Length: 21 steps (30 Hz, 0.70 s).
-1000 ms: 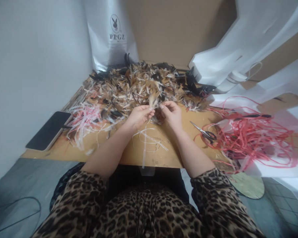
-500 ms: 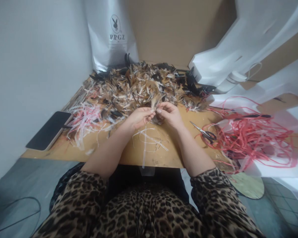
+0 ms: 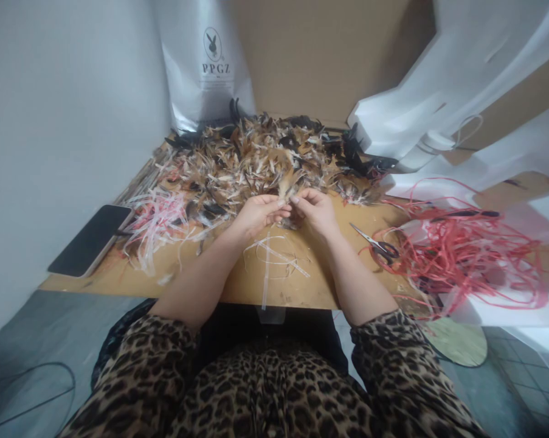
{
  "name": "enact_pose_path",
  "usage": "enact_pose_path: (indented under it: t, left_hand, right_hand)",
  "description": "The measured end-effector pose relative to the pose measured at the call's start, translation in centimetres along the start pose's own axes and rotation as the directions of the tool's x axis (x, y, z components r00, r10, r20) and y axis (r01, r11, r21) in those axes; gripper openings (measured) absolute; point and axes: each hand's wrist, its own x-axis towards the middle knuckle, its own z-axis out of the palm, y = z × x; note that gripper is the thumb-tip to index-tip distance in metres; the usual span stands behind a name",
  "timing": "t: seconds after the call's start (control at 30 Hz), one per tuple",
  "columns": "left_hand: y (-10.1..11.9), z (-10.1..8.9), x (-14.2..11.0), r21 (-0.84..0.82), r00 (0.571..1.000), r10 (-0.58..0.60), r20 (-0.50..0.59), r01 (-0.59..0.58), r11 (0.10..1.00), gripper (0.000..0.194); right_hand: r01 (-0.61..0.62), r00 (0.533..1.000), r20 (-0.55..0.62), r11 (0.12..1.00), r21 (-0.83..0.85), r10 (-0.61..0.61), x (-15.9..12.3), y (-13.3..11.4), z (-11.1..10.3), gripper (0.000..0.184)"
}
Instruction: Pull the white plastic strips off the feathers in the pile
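Between my two hands stands a small tuft of brown and cream feathers, its base pinched in the fingertips. My left hand is closed on that base from the left. From the other side my right hand pinches the same feathers with thumb and forefinger. Just beyond them spreads a large heap of brown, white and black feathers. Thin white strips lie crossed on the tabletop between my forearms. The exact stems inside my fingers are hidden.
Scissors with dark handles lie right of my right forearm, beside a tangle of red strips. At the left are pink and white strips and a phone. A white printed bag stands behind the heap.
Both hands stay in nearly the same place. The fingers have shifted slightly on the feather tuft, which now looks a little more fanned out.
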Motion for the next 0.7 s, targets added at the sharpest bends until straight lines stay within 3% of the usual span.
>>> enact_pose_path:
  t: [0.47,0.7]
  left_hand:
    - [0.09,0.48,-0.03,0.081,0.999,0.040,-0.003,-0.039,0.996,0.007]
    - [-0.08,0.47,-0.17,0.168,0.998,0.059,0.014,-0.061,0.984,0.012]
  right_hand:
    - [-0.062,0.998,-0.017,0.996,0.059,0.063,-0.23,0.37,0.63,0.033]
    - [-0.037,0.999,-0.016,0.997,0.061,0.038,-0.09,0.72,0.45,0.030]
